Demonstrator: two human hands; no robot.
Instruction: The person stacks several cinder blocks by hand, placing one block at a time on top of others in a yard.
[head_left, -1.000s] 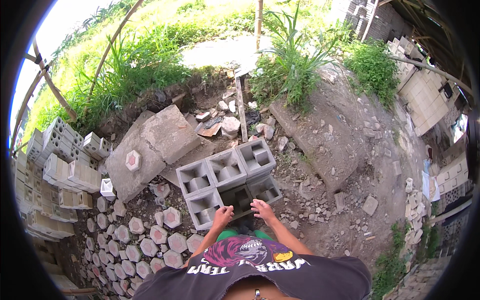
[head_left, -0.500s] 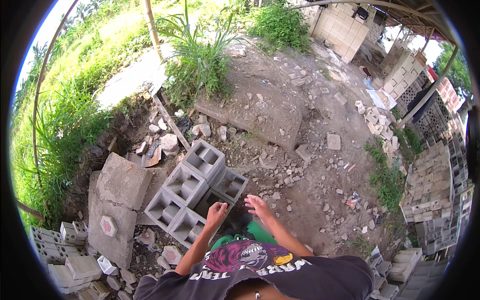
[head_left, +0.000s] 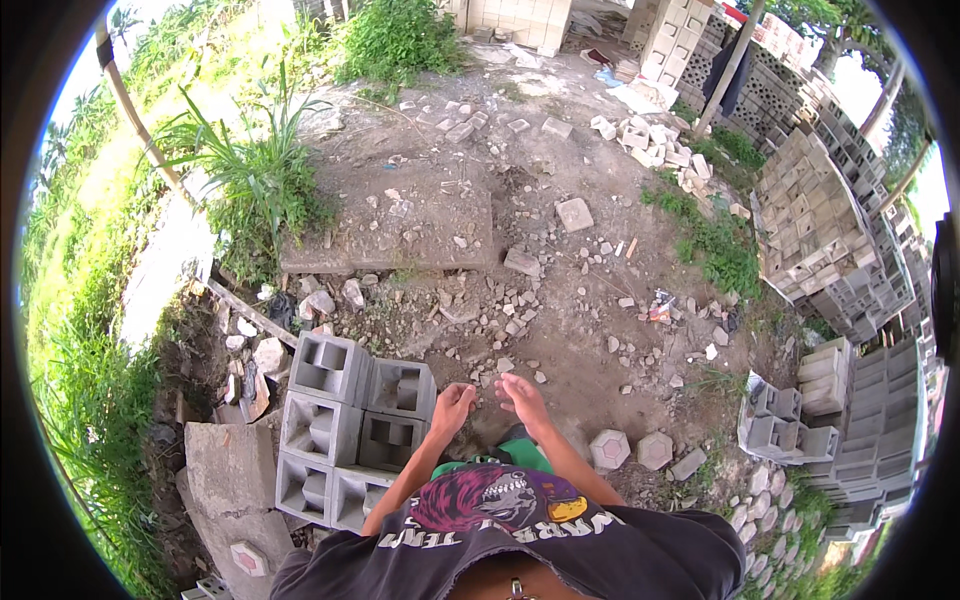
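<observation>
The stack of hollow concrete blocks [head_left: 345,425] sits on the dirt to the person's left, its long side running away from the body. The left hand [head_left: 452,408] is the nearer one, just beside the stack's upper right block but not touching it. Both it and the right hand [head_left: 522,392] hang loosely open and empty (two hexagonal pavers [head_left: 632,450] lie off to the right).
</observation>
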